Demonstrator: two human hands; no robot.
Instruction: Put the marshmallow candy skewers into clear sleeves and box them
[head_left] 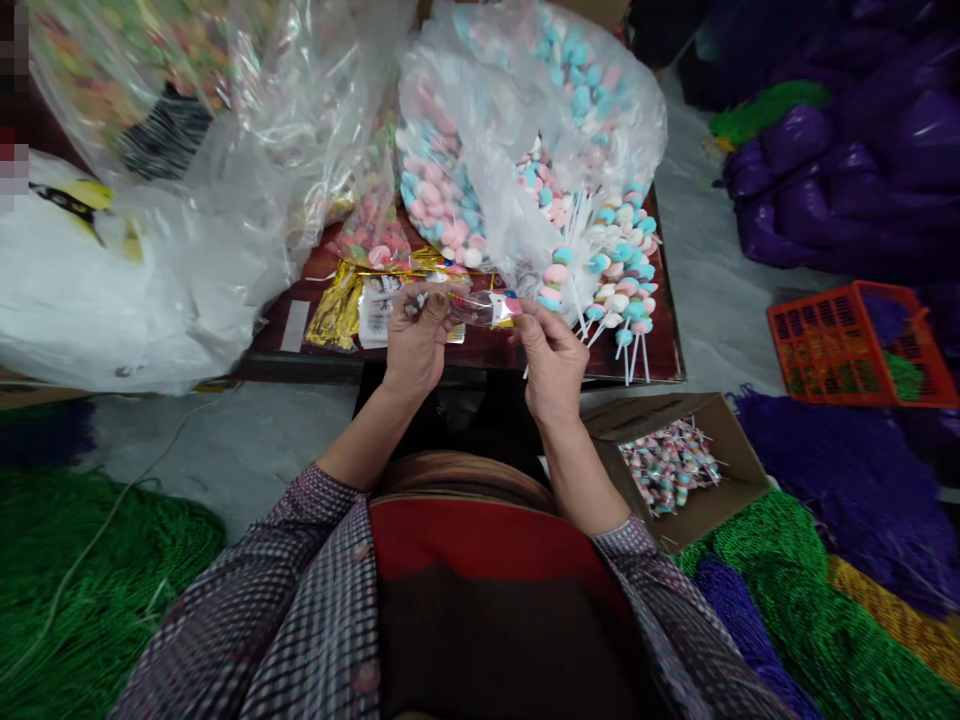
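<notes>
A small clear plastic wrapper bag [480,308] is stretched level between my two hands above the table's front edge. Its right end carries a pink, blue and yellow print. My left hand [421,335] pinches the left end, and something dark shows by its thumb. The printed end is gripped by the thumb and fingers of my right hand [553,355]. Behind the wrapper lie a stack of printed wrappers [375,315] and a bunch of gold twist ties [330,310]. Just beyond my right hand are pink, white and blue marshmallow skewers [624,265] on white sticks.
A large clear bag of marshmallows [442,180] stands at the back of the dark red table [285,365]. More plastic bags [150,290] crowd the left. On the floor at right are a cardboard box [724,450] of wrapped sweets and an orange crate [810,345].
</notes>
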